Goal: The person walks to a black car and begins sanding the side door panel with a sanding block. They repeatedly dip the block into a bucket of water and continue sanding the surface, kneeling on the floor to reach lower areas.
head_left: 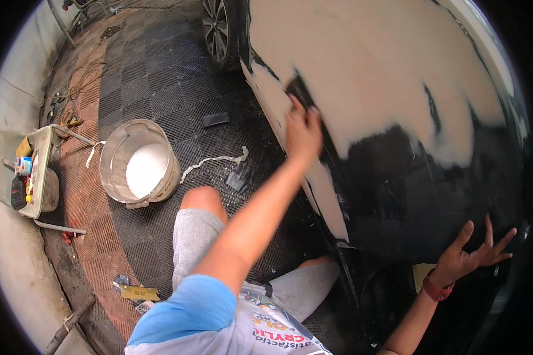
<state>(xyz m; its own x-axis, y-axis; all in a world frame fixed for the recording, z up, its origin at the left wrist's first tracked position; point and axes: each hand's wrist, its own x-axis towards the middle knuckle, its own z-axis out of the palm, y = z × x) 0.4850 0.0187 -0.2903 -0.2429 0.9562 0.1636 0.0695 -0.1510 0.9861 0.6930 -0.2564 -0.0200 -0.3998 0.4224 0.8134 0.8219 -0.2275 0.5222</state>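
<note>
A car door panel, covered largely in smooth beige filler with black patches showing through, stands upright on my right. My left hand reaches across to its edge and presses a dark flat pad against the surface. The pad lies partly under my fingers, and its exact kind is hard to make out. Lower right, my right hand rests by the glossy black part of the panel. Its fingers are spread, it holds nothing, and a red watch circles the wrist.
A bucket of whitish liquid stands left of my knee. Near it lie a black block, a dark sheet and a twisted pale strip. A tray of supplies is by the wall; a wheel is beyond.
</note>
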